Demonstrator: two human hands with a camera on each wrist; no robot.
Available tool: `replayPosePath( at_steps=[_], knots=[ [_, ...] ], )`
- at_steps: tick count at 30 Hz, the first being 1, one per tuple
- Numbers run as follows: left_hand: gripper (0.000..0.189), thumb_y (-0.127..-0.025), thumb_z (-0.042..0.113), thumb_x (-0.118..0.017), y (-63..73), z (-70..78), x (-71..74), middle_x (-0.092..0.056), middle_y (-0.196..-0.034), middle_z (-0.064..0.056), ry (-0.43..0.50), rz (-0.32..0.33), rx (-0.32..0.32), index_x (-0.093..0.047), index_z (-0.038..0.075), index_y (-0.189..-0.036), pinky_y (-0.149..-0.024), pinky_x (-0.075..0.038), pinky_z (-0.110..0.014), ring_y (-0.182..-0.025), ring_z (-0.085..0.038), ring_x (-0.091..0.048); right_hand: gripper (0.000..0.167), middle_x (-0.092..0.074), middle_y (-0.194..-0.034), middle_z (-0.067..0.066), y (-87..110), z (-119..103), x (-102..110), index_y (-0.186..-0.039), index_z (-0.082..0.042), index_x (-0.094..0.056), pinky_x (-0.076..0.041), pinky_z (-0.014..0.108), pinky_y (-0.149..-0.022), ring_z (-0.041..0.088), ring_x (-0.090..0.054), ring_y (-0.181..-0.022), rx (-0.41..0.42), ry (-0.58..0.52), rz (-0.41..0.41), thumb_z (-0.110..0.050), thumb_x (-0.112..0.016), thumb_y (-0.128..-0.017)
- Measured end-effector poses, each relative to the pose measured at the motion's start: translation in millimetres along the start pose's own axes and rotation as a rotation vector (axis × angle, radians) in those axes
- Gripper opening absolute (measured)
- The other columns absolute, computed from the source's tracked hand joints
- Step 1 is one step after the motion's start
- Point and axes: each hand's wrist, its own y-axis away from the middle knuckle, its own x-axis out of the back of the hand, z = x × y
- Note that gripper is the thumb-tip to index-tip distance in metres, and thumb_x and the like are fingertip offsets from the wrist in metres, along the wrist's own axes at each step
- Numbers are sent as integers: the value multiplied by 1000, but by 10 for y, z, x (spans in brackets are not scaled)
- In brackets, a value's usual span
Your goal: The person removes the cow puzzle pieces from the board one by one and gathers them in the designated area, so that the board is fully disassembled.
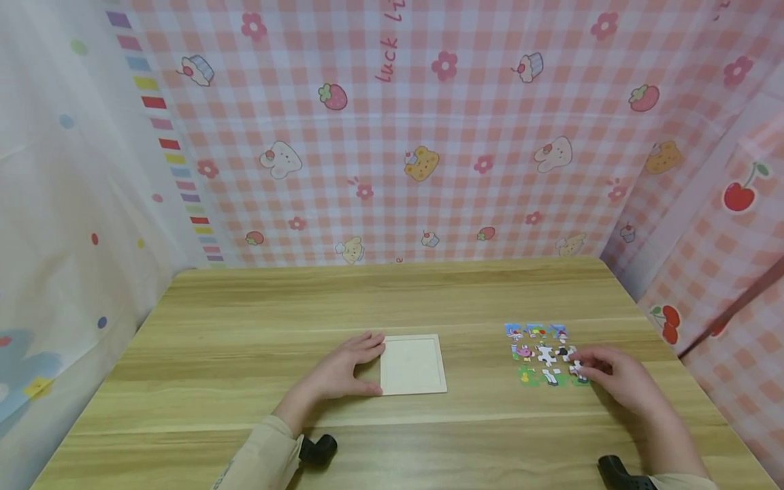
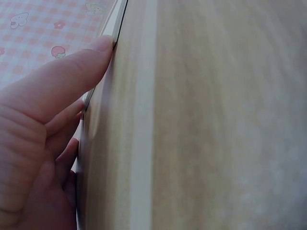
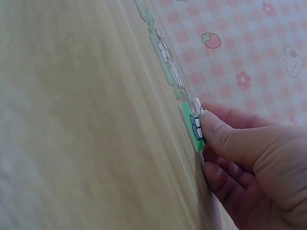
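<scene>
A square, pale wooden puzzle tray [image 1: 412,365] with a raised rim lies on the table. My left hand [image 1: 344,367] rests at its left side, thumb near the front corner and fingertips near the back corner. To the right, several jigsaw pieces [image 1: 547,354] are laid out in rows, showing a coloured cartoon picture. At the near right corner of this group, my right hand [image 1: 618,378] pinches a puzzle piece [image 3: 193,128] with green and white on it, thumb on its face. The right index fingertip is partly hidden behind the piece in the right wrist view.
The wooden table [image 1: 257,306] reaches back to a pink checked cloth [image 1: 392,204]. A white dotted cloth [image 1: 73,170] hangs at the left, and another cloth with cherries [image 1: 729,224] at the right. Black wrist mounts [image 1: 318,450] sit at both sleeves.
</scene>
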Motion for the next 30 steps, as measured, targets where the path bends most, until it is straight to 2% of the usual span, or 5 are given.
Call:
replayPosePath(
  at_steps=[8, 12, 18, 23, 30],
  knots=[
    [79, -83, 33, -81, 2, -8, 1, -34, -158, -9, 9, -3, -1, -46, 0, -146, -117, -19, -53, -148, -34, -20, 22, -67, -89, 5, 8, 5, -9, -104, -1, -73, -45, 17, -65, -1, -54, -76, 71, -12, 102, 2, -76, -83],
    [79, -83, 32, -81, 4, -3, 7, -34, -158, -10, 3, -7, -5, -46, 0, -146, -117, -19, -53, -148, -34, -20, 21, -63, -87, 1, -1, -66, 7, -105, -1, -73, -42, 13, -65, -1, -51, -77, 100, -5, 140, 3, -74, -85],
    [80, -83, 31, -81, 9, -9, 21, -33, -158, -13, 5, -4, -22, -45, 0, -147, -117, -18, -54, -147, -37, -20, 19, -63, -87, 1, -96, -336, -19, -107, -2, -72, -44, 20, -61, 3, -51, -73, 150, -42, 99, 2, -71, -88],
    [85, -83, 34, -80, 17, -36, 43, -28, -160, -14, 15, -3, -44, -40, 2, -150, -117, -17, -53, -147, -36, -21, 17, -65, -86, -1, -213, -585, -148, -105, -4, -73, -46, 22, -58, 4, -50, -69, 217, -75, 48, -2, -73, -88],
    [80, -87, 32, -76, 105, -32, 161, -29, -159, -16, 65, -2, -33, -38, 1, -151, -117, -20, -53, -145, -37, -27, 20, -70, -99, 0, -346, -935, -349, -110, -5, -72, -53, 28, -71, 8, -60, -84, 306, -106, -1, -5, -72, -90]
  ],
)
